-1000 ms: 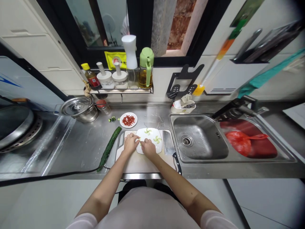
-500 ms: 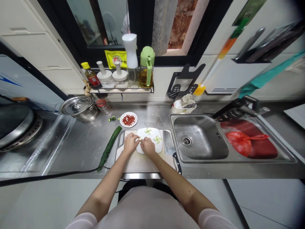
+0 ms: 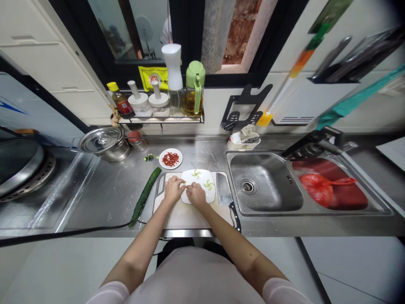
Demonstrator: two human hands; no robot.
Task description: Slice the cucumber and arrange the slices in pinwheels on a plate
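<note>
A white plate point(image 3: 209, 197) rests on a pale cutting board point(image 3: 186, 217), holding cucumber slices point(image 3: 209, 184) fanned into pinwheels at its top and right. Over the plate's left side, my left hand point(image 3: 173, 188) and my right hand point(image 3: 195, 195) meet with fingertips almost touching. Both are closed in a pinch around a small pale-green cucumber slice, mostly hidden by the fingers. A cleaver point(image 3: 224, 190) lies along the board's right edge, its black handle toward me. Left of the board is a long dark-green cucumber point(image 3: 145, 197).
Behind the board stand a small plate of chopped red pieces point(image 3: 171, 159) and cucumber scraps point(image 3: 149, 157). A steel pot point(image 3: 109, 145) and a jar point(image 3: 137, 141) are back left. The sink point(image 3: 268, 181) is at right. A black cable point(image 3: 79, 232) crosses the front left.
Hardly anything differs. Both hands stay pinched together over the plate's left side, with only slight finger movement.
</note>
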